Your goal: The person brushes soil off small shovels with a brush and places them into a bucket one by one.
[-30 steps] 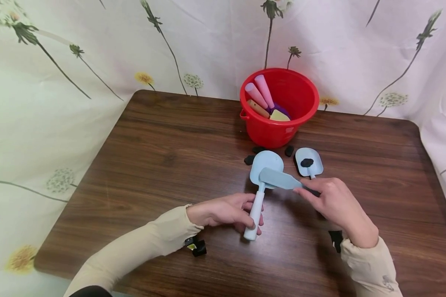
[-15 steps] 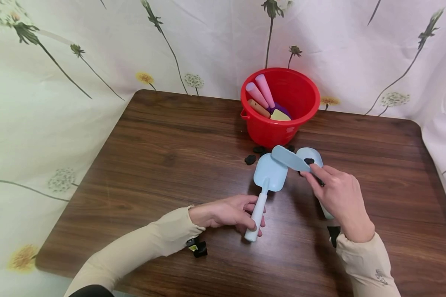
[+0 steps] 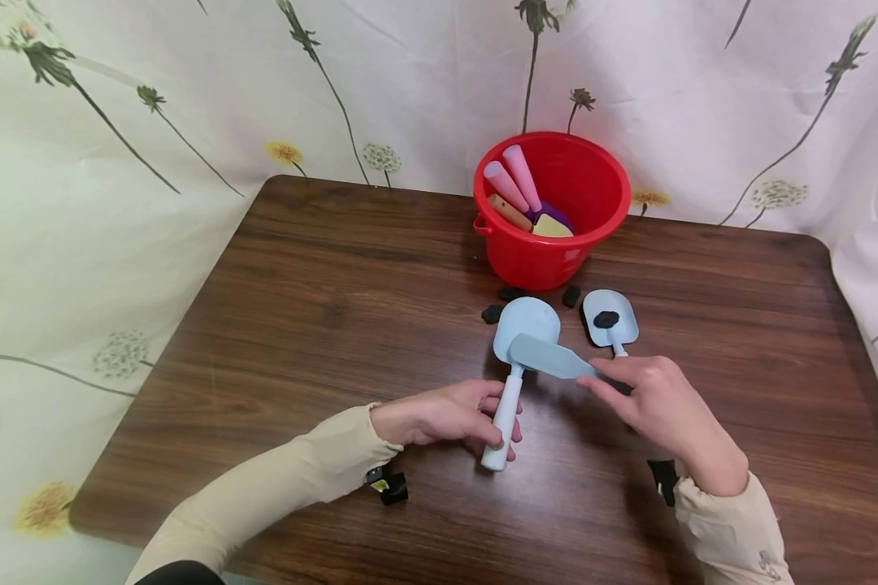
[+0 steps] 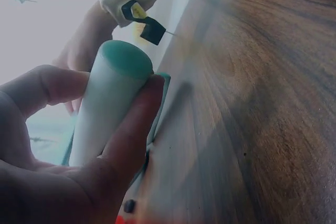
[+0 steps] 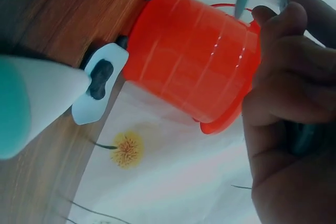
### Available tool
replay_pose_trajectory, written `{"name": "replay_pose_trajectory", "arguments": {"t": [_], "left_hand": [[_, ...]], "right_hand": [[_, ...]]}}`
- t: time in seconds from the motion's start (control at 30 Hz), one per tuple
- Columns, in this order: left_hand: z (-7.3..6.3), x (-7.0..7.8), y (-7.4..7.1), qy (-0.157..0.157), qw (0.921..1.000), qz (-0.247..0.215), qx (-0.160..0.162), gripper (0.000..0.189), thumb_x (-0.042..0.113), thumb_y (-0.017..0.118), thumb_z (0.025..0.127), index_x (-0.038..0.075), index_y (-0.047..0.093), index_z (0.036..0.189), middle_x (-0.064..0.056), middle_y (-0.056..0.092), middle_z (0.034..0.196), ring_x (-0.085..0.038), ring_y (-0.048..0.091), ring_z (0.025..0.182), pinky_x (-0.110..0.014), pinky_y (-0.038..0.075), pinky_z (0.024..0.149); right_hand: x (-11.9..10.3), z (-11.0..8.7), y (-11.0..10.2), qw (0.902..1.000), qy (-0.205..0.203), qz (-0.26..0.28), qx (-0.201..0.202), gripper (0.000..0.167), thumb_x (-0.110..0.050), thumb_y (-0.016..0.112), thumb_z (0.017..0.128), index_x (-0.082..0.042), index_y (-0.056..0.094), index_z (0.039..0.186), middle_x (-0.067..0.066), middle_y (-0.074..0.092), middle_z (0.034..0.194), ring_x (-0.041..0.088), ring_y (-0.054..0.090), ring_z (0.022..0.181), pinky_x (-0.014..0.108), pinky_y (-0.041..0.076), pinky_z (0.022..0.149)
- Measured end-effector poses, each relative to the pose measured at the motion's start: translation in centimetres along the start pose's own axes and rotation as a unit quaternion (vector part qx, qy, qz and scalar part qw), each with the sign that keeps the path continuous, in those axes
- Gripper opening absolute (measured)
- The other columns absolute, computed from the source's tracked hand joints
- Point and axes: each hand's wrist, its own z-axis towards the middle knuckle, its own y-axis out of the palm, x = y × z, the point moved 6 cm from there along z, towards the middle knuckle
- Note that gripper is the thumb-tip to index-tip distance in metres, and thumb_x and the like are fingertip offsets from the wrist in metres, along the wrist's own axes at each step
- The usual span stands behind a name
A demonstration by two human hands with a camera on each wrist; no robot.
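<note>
In the head view my left hand (image 3: 439,418) grips the white handle of a pale blue toy shovel (image 3: 528,317) above the table. Its thumb and fingers close round that handle (image 4: 107,108) in the left wrist view. My right hand (image 3: 662,406) pinches a flat, pale blue blade-like tool (image 3: 545,355), whose broad end overlaps the lower part of the shovel's scoop; whether they touch I cannot tell. To the right lies a second pale blue shovel (image 3: 627,325) with a black stone (image 3: 606,319) in its scoop, also visible in the right wrist view.
A red bucket (image 3: 530,264) stands at the back, holding pink-handled tools (image 3: 506,185) and a brown-handled one (image 3: 509,213). Several black stones (image 3: 571,296) lie at its foot. The brown wooden table (image 3: 300,325) meets a flower-patterned cloth (image 3: 410,81) behind.
The blade-like tool was lifted toward the scoop's far right edge half a second ago, then came back down over its lower part. The left-hand shovel's scoop has tilted slightly.
</note>
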Motion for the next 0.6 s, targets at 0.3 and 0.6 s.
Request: {"name": "replay_pose_trajectory", "arguments": {"t": [0.3,0.6], "left_hand": [[-0.2,-0.2,0.2,-0.003,1.0000,0.006,-0.002,0.045,-0.014,0.054,0.078,-0.009,0.039,0.120,-0.008,0.062,0.096,-0.018,0.068,0.082,-0.031,0.058,0.072],[-0.6,-0.2,0.3,-0.002,0.9999,0.010,-0.012,0.048,-0.012,0.053,0.077,-0.009,0.038,0.123,-0.007,0.061,0.097,-0.018,0.068,0.083,-0.031,0.057,0.072]], "right_hand": [[0.5,0.3,-0.6,0.9971,0.003,-0.062,0.044,0.062,-0.058,0.039,0.095,-0.009,0.076,0.088,-0.003,0.063,0.062,0.006,0.049,0.051,0.027,0.045,0.048],[1.1,0.6,-1.4,0.9906,0.015,-0.115,0.073,0.062,-0.057,0.036,0.097,-0.007,0.073,0.089,-0.003,0.044,0.053,0.006,0.032,0.046,0.024,0.031,0.040]]}}
